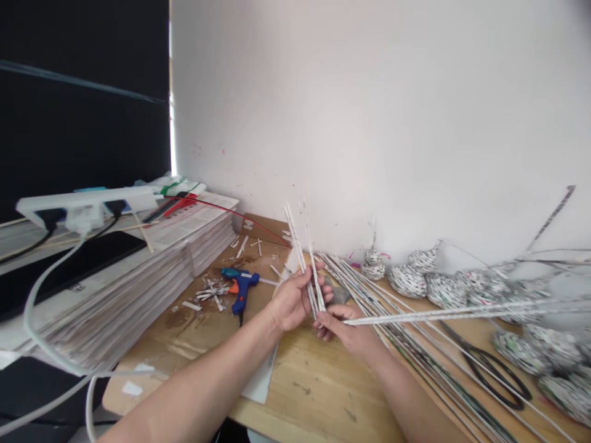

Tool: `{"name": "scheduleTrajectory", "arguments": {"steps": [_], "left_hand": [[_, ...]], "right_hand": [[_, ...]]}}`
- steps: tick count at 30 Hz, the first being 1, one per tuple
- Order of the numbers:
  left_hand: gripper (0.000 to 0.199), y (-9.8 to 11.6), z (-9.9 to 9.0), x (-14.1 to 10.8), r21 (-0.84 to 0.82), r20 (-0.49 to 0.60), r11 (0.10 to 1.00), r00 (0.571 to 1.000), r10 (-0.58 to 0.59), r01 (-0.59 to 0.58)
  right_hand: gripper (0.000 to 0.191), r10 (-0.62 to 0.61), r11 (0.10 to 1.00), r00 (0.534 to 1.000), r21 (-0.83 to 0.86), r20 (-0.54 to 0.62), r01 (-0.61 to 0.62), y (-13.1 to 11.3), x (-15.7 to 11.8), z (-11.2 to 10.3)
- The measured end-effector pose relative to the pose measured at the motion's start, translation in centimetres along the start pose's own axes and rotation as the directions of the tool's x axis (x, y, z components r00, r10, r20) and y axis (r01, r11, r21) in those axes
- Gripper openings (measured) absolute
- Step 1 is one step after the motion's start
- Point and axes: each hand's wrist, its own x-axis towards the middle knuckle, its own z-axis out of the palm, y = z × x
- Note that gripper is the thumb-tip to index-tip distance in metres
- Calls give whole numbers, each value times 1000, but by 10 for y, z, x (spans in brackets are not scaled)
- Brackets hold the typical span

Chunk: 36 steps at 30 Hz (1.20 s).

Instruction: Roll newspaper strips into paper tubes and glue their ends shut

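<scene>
Several thin rolled-paper sticks [299,241] rise from my hands above the wooden table [318,394]. My left hand [295,300] is closed around their lower part, thumb in front. Lower and to the right, my right hand [339,325] pinches the bottom of the same sticks, and long pale paper sticks [415,315] stretch rightward from it. Beneath and behind the right hand lies a bundle of long rolled-paper sticks [397,341]. To the left of my left hand is a blue glue gun [244,289] on brown cardboard, beside a heap of short paper pieces [215,294].
Large black scissors [494,372] lie at the right among several woven paper shapes [446,289]. A tall stack of papers [152,295] fills the left, topped by a white power strip [87,200] and a black phone-like slab [101,258]. A white wall [369,123] stands behind.
</scene>
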Motion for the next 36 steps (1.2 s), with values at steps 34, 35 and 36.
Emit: {"name": "scheduleTrajectory", "arguments": {"steps": [34, 35, 36], "left_hand": [[22, 4, 3, 1, -58, 50, 994, 994, 95, -92], [22, 4, 3, 1, -62, 46, 994, 994, 95, -92], [22, 5, 3, 1, -63, 38, 994, 995, 95, -93]], "right_hand": [[32, 36, 969, 998, 245, -46, -24, 9, 2, 6], [32, 34, 969, 998, 247, -43, -22, 8, 2, 6], [32, 32, 968, 999, 249, -42, -21, 8, 2, 6]]}}
